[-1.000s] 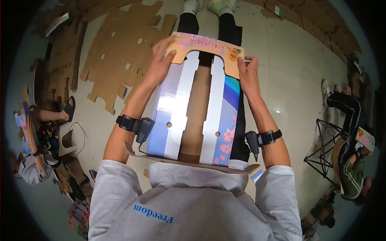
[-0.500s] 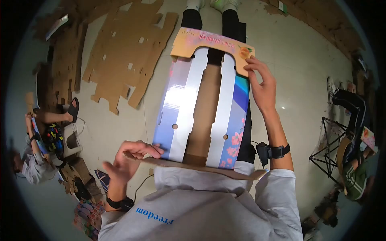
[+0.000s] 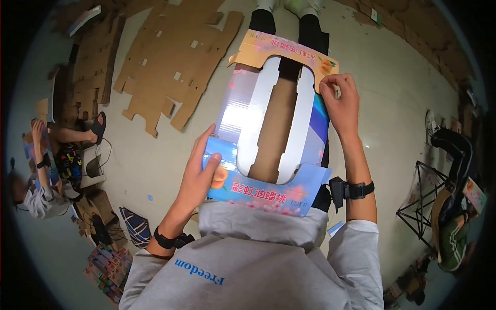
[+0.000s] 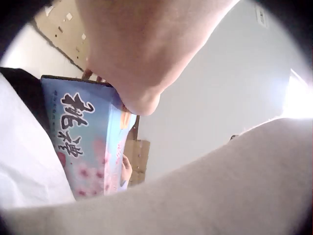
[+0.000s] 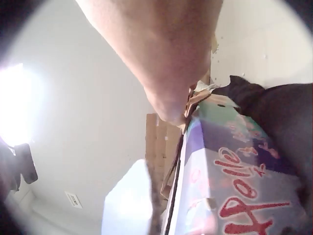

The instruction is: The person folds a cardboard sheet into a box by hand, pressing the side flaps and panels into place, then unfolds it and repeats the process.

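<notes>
A printed cardboard box (image 3: 243, 103) lies across the person's legs in the head view, with a long gap between its two white inner flaps. Its near end panel (image 3: 263, 196), blue with red lettering and a peach picture, is folded over the top. My left hand (image 3: 199, 168) grips this panel's left corner, thumb on top and fingers along the box's outer side. At the far right corner, my right hand (image 3: 341, 103) pinches the edge of the orange far end panel (image 3: 289, 49). In the left wrist view, the blue end wall (image 4: 83, 142) shows dark lettering.
Flat brown cardboard sheets (image 3: 175, 57) lie on the floor at the far left. A seated person (image 3: 46, 181) works at the left, another (image 3: 457, 222) at the right, beside a black wire frame (image 3: 421, 196). Printed pieces (image 3: 108, 271) are stacked at lower left.
My left hand has left the far left corner and come back to the near end, where the end panel has been folded over the box top. My right hand stays at the far right corner.
</notes>
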Motion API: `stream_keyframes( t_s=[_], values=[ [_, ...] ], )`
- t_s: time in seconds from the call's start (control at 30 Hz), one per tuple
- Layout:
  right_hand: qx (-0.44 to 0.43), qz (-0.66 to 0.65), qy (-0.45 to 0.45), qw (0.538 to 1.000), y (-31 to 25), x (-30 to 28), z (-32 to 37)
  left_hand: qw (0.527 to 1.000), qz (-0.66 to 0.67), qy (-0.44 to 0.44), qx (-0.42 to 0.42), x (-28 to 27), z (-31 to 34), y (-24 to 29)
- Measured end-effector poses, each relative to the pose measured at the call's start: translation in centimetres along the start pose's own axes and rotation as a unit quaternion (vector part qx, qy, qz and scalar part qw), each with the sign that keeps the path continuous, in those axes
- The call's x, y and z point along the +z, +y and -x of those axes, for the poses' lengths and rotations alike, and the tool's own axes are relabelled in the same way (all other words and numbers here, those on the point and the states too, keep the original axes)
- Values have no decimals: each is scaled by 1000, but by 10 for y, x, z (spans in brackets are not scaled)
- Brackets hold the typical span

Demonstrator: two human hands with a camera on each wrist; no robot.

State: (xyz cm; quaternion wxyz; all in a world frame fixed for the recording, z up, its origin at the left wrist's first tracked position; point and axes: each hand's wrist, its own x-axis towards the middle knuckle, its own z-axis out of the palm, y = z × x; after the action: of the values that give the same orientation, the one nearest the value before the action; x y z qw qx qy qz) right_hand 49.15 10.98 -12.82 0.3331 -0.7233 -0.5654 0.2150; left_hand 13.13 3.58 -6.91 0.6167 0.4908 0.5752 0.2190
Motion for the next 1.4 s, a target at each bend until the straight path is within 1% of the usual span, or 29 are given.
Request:
stream_keyframes(
  t_s=[0.03, 0.13, 0.23, 0.3, 0.33, 0.4, 0.47, 0.5, 0.57, 0.6, 0.63, 0.67, 0.73, 0.77, 0.83, 0.9, 0.93, 0.97, 1.03, 1.07, 1.13, 1.17, 1.2, 1.27, 1.37, 1.4],
  values=[
    [-6, 1, 8, 1000, 2, 3, 1, 1000, 21, -2, -16, 1, 0, 0],
    [-20, -2, 16, 1000, 7, 9, -1, 997, -36, -44, 44, -8, -3, -5],
    [-6, -3, 6, 1000, 7, 6, 10, 996, -72, -38, 43, -2, 5, 9],
    [0, 4, 4, 1000, -1, 4, 9, 999, -41, -15, 5, 2, 2, 1],
    [-8, -15, -2, 1000, -5, 3, 8, 1000, -27, -5, -11, 2, -3, -2],
    [-6, -44, -16, 999, -11, -7, 17, 995, 72, -53, -32, -11, -9, -6],
    [28, -99, -53, 993, -16, -21, 25, 996, 49, -73, 1, -15, -16, -9],
    [43, -128, -71, 988, -16, -27, 28, 996, -27, -69, 47, -15, -19, -6],
    [47, -106, -87, 989, -19, -30, 39, 972, -174, -50, 148, -14, -28, 7],
    [49, -96, -94, 990, -21, -30, 42, 947, -244, -36, 204, -13, -37, 19],
    [15, -31, -98, 995, -26, -31, 43, 914, -313, -22, 259, -11, -45, 33],
    [8, -14, -105, 994, -26, -31, 45, 881, -369, -64, 290, -8, -52, 50],
    [-19, 19, -115, 993, -21, -30, 39, 795, -477, -133, 351, 1, -78, 84],
    [-23, 44, -118, 992, -22, -30, 37, 792, -474, -105, 369, 7, -104, 87],
    [-19, 45, -122, 991, -24, -29, 36, 787, -467, -52, 401, 23, -165, 84],
    [-28, 29, -118, 992, -20, -31, 36, 800, -487, -102, 336, 43, -210, 68],
    [-35, 13, -115, 993, -15, -32, 38, 806, -493, -130, 302, 51, -219, 66],
    [-38, -2, -113, 993, -12, -34, 41, 794, -508, -109, 317, 55, -218, 58],
    [89, -95, -75, 989, -23, -52, 53, 765, -537, -76, 348, 67, -201, 52],
    [154, -142, -53, 976, -28, -64, 65, 769, -539, -72, 337, 72, -197, 53],
    [249, -110, -19, 962, -35, -91, 97, 781, -541, -58, 307, 72, -187, 57],
    [241, -78, -13, 967, -52, -96, 114, 807, -485, -56, 331, 72, -187, 53],
    [231, -47, -8, 972, -72, -95, 129, 801, -500, -66, 324, 70, -185, 53],
    [213, 80, -106, 968, -102, -86, 150, 784, -529, -87, 312, 67, -181, 57],
    [157, 105, -86, 978, -104, -59, 166, 765, -553, -117, 308, 65, -188, 55],
    [160, 96, -82, 979, -104, -59, 167, 772, -538, -120, 317, 65, -188, 56]
  ],
)
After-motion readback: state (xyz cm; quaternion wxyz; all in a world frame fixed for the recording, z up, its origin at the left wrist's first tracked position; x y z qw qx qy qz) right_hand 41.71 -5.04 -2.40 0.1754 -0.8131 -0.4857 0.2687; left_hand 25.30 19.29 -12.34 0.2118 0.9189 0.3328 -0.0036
